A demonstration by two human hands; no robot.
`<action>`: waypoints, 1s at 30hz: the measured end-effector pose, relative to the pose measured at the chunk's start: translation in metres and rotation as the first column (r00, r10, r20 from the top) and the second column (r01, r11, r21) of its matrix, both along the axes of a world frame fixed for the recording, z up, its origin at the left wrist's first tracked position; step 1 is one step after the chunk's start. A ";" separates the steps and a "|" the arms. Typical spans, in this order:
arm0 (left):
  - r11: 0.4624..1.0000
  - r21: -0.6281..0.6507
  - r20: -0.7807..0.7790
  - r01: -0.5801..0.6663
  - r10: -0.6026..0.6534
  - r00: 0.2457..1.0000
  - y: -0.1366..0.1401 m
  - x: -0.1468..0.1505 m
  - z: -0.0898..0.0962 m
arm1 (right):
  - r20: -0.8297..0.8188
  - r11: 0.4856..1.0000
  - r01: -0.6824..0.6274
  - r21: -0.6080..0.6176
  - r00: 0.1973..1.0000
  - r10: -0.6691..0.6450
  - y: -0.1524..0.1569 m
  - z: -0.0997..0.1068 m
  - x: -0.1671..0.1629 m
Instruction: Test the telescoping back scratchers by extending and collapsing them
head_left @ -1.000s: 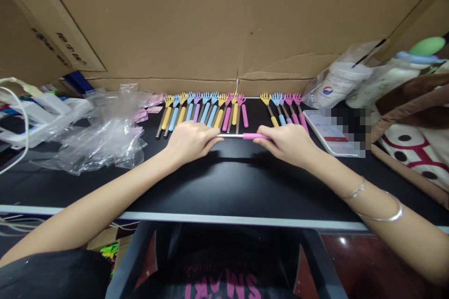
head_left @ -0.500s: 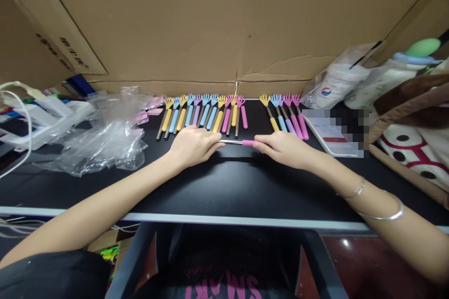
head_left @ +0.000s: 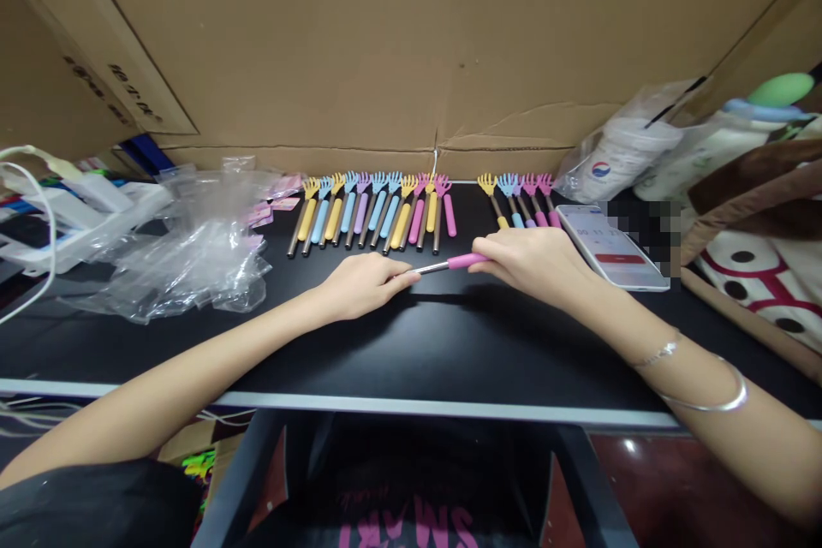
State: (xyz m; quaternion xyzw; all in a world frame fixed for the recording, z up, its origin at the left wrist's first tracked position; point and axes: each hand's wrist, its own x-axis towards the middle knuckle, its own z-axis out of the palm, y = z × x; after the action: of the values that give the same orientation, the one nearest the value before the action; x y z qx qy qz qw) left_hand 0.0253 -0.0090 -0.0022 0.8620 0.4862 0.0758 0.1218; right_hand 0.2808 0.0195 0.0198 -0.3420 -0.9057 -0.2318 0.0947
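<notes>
Between my two hands a back scratcher (head_left: 457, 262) with a pink handle and a metal rod is held nearly level above the black table (head_left: 411, 351). My left hand (head_left: 363, 284) pinches the rod end, and my fingers hide what lies beyond it. My right hand (head_left: 523, 261) is closed around the pink handle's far end. Behind my left hand lies a row of back scratchers (head_left: 371, 210) with yellow, blue, purple and pink claws and separate-looking grips. A smaller group of back scratchers (head_left: 519, 199) lies behind my right hand, partly covered by it.
Clear plastic bags (head_left: 205, 248) heap up at the left, beside a white power strip (head_left: 77, 223). At the right are a phone (head_left: 610, 248), a bagged cup (head_left: 622, 158) and a brown-edged bag (head_left: 764, 265). A cardboard wall (head_left: 385, 43) stands behind.
My right hand has risen slightly, tilting the back scratcher up at its pink end. My left hand has shifted a little toward me and down, and more of the pink handle shows.
</notes>
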 end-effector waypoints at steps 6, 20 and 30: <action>1.000 0.030 0.003 0.010 -0.010 1.000 0.001 -0.002 0.000 | -0.041 1.000 -0.002 0.015 0.999 0.003 -0.001 -0.002 -0.002; 0.712 0.688 -0.207 0.141 0.006 0.978 0.005 -0.011 0.000 | -0.114 0.931 0.079 -0.355 0.985 -0.127 -0.001 -0.018 -0.009; 0.569 0.773 -0.303 0.281 -0.058 0.951 -0.001 -0.008 0.002 | -0.248 0.557 -0.187 -0.809 0.968 -0.036 0.005 -0.011 -0.005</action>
State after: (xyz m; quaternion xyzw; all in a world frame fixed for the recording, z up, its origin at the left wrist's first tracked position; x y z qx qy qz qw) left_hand 0.0178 -0.0102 -0.0007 0.8677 0.3235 0.1699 -0.3369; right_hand 0.2762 0.0241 0.0092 -0.3320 -0.9040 0.2664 0.0404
